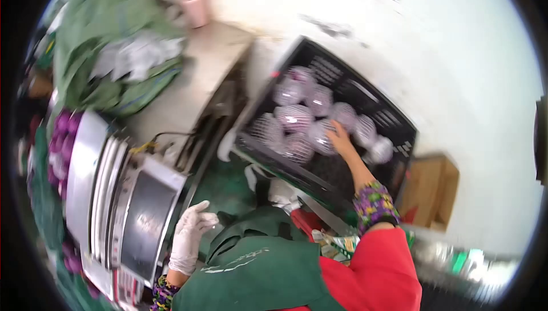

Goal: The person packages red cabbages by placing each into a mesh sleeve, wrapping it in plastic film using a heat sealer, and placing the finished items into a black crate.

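My right hand (341,141), bare, reaches into a black plastic crate (365,85). Its fingers lie over a round, pale purple film-wrapped pack (322,137); the far side of the grip is hidden. Several similar packs, some with a net-like pattern, such as the striped pack (294,118), sit around it in the crate. In a white glove, my left hand (193,237) is held low beside my green apron (257,271). Its fingers are partly stretched and apart, with nothing visible in them. The scale-like machine (149,222) stands just left of it.
A table (220,45) at the back left bears a green sack (94,31) and a pink container (195,3). A cardboard box (434,191) stands right of the crate, against the white wall (474,82). Purple round produce (64,145) lies at the far left.
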Motion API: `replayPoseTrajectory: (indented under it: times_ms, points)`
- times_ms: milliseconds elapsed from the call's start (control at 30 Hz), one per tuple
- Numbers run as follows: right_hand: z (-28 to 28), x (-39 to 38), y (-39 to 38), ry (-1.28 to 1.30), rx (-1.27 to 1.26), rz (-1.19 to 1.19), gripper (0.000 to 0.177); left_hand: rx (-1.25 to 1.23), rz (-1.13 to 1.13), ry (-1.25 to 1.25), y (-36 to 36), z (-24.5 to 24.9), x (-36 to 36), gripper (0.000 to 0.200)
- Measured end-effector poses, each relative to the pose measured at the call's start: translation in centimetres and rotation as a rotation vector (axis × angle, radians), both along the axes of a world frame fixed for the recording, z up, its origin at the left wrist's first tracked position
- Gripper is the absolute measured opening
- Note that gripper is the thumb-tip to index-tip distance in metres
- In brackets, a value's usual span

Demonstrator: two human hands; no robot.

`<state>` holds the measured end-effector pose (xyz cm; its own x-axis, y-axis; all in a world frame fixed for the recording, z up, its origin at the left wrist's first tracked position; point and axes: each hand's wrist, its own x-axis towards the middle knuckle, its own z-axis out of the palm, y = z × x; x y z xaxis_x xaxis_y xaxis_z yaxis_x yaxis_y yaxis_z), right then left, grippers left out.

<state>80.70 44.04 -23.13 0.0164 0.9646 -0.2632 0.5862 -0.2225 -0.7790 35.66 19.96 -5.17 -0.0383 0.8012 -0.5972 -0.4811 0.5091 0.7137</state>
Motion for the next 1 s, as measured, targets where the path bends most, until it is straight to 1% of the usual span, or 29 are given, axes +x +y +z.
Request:
replayPoseTrajectory:
  times_ms: [33,67,100,133,167,200,233,267,333,367,433,467,500,533,567,633,700,733,767,800,833,900,933,967,1000]
  points:
    - [-2.8,1.2,0.5,-0.115,0.137,0.071,0.053,0.004,0.032,0.028,-0.8,-0.1,-0.7,0.046]
    - [-1.9,0.7,0.9,-0.172,0.203,0.153,0.051,0.01,0.066,0.074,-1.8,0.0,-1.3,0.044]
    - [-0.2,0.4,1.0,-0.348,0.113,0.217,0.051,0.014,0.122,0.132,-2.9,0.4,-2.2,0.042]
    - [4.0,-2.1,0.9,-0.441,-0.049,0.236,0.048,0.03,0.14,0.202,-4.1,0.9,-3.1,0.041]
    - [1.3,-0.3,1.6,-0.828,0.083,0.346,0.046,0.038,0.157,0.274,-5.4,1.3,-4.3,0.039]
    - [-1.0,0.9,2.8,-0.748,0.384,0.389,0.048,0.064,0.211,0.317,-6.4,1.2,-6.0,0.036]
    - [0.0,-0.3,4.1,-0.751,0.348,0.304,0.051,0.067,0.292,0.345,-7.3,2.4,-6.9,0.034]
    - [0.1,-1.8,5.5,-0.731,0.373,0.248,0.05,0.09,0.375,0.399,-8.5,2.9,-8.7,0.034]
    - [0.2,-6.1,8.4,-0.675,0.456,0.051,0.045,0.111,0.495,0.496,-10.3,4.1,-13.0,0.035]
    - [1.9,-9.4,9.1,-0.665,0.475,0.069,0.045,0.126,0.494,0.585,-11.6,3.6,-16.3,0.035]
    - [5.9,-15.3,9.6,-0.555,0.657,0.115,0.041,0.111,0.549,0.751,-13.8,3.5,-22.6,0.037]
    - [7.7,-18.6,9.2,-0.564,0.667,0.104,0.041,0.12,0.587,0.784,-14.0,3.8,-26.1,0.037]
    - [9.7,-21.9,8.9,-0.486,0.665,0.151,0.039,0.134,0.622,0.815,-13.5,4.1,-29.6,0.038]
    - [11.4,-25.1,8.3,-0.404,0.664,0.191,0.038,0.174,0.595,0.913,-12.6,3.9,-33.4,0.042]
    - [12.2,-27.8,7.7,-0.39,0.698,0.208,0.035,0.215,0.565,1.011,-11.3,3.5,-37.4,0.046]
    - [15.1,-33.1,5.8,-0.4,0.706,0.203,0.032,0.31,0.423,1.37,-7.2,1.8,-44.6,0.057]
    - [18.3,-38.1,3.8,-0.307,0.719,0.337,0.03,0.046,0.23,1.652,-2.1,2.1,-48.6,0.07]
    - [19.3,-40.0,3.6,-0.327,0.728,0.318,0.03,-0.024,0.145,1.787,0.2,1.2,-50.5,0.076]
    - [20.0,-41.8,3.8,-0.272,0.71,0.393,0.028,-0.095,0.061,1.923,2.7,0.1,-52.2,0.082]
    - [20.5,-43.7,4.1,-0.215,0.691,0.468,0.026,-0.228,0.001,1.863,5.3,-0.9,-53.7,0.094]
    - [20.9,-45.7,4.5,-0.232,0.7,0.446,0.026,-0.196,-0.004,1.859,7.2,-1.9,-54.7,0.094]
    - [21.6,-49.6,6.0,-0.245,0.69,0.629,0.024,-0.357,-0.053,1.915,10.8,-3.7,-55.9,0.102]
    - [21.3,-51.8,6.9,-0.209,0.682,0.645,0.024,-0.412,-0.088,1.829,12.1,-3.6,-55.8,0.107]
    - [20.5,-54.0,8.2,-0.169,0.669,0.664,0.024,-0.466,-0.07,1.793,12.8,-3.3,-55.1,0.1]
    - [19.0,-55.9,10.4,-0.2,0.747,0.732,0.023,-0.507,-0.014,1.789,13.9,-4.0,-55.4,0.093]
